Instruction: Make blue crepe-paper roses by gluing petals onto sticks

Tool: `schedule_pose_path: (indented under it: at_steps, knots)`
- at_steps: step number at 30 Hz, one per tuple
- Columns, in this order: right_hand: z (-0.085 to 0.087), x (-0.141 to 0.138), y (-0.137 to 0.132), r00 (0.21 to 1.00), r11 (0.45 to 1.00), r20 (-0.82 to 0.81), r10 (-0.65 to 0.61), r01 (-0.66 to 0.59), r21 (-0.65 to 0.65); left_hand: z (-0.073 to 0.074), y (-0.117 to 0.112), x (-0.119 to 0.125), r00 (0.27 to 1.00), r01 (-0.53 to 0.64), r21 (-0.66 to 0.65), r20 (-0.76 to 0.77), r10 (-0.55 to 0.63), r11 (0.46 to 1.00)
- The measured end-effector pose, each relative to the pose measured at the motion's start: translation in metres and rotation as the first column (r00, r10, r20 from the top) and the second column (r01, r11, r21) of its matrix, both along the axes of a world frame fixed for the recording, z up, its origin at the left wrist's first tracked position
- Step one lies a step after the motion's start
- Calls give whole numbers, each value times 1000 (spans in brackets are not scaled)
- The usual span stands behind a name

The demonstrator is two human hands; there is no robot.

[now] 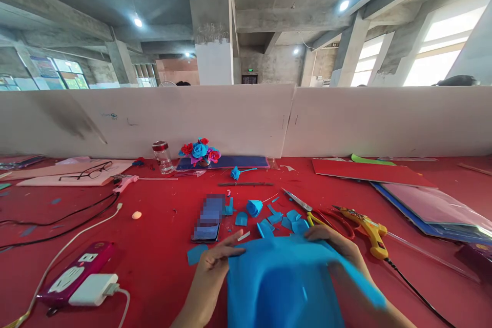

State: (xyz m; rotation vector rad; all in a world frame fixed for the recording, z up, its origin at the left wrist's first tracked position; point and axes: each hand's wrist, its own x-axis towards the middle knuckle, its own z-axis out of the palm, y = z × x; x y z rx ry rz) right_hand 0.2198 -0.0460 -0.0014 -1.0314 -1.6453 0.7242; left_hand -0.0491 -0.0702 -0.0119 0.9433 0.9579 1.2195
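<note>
A large blue foam-like sheet [284,277] is stretched between my two hands at the near edge of the table. My left hand [217,261] grips its left upper edge, thumb and fingers pressed together. At the upper right corner my right hand [340,246] pinches the sheet, and a strip of it folds down over that wrist. Just beyond lie several cut blue pieces [241,219] and a rolled blue flower bud [254,208] on a thin stem. Scissors [303,204] with yellow and red handles lie beyond my right hand.
Right of the scissors lies a yellow glue gun [371,230] with its cord. A phone [209,218] is left of the pieces. A power strip [79,271] with cables is at left. Behind stand a glass jar [163,158] and a flower bunch [200,151], before a white partition [230,118].
</note>
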Motion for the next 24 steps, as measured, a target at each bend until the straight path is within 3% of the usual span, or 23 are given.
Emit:
schedule_pose_path:
  at_steps: [4,7,10,13,16,19,24]
  knots:
    - [0,4,5,991,988,-22,-130,132,84,5,13,0,998,38,-70,-48,-42,997]
    - [-1,2,9,975,976,-73,-211,214,42,10,27,3,982,171,-176,106,-154,970]
    - [-2,0,16,980,990,-170,-105,86,-112,8,40,7,932,287,-198,284,-225,937]
    - [-10,3,26,959,970,-277,57,-119,-213,-5,49,9,924,316,-167,277,-263,934]
    - [-24,11,37,960,961,-276,44,-116,-250,-16,50,8,942,324,-142,138,-306,935]
    - [-35,19,45,958,951,-285,20,-106,-290,-15,47,5,933,358,-144,11,-360,922]
    - [-36,21,47,949,949,-314,14,-112,-294,-8,48,3,930,366,-106,40,-364,924]
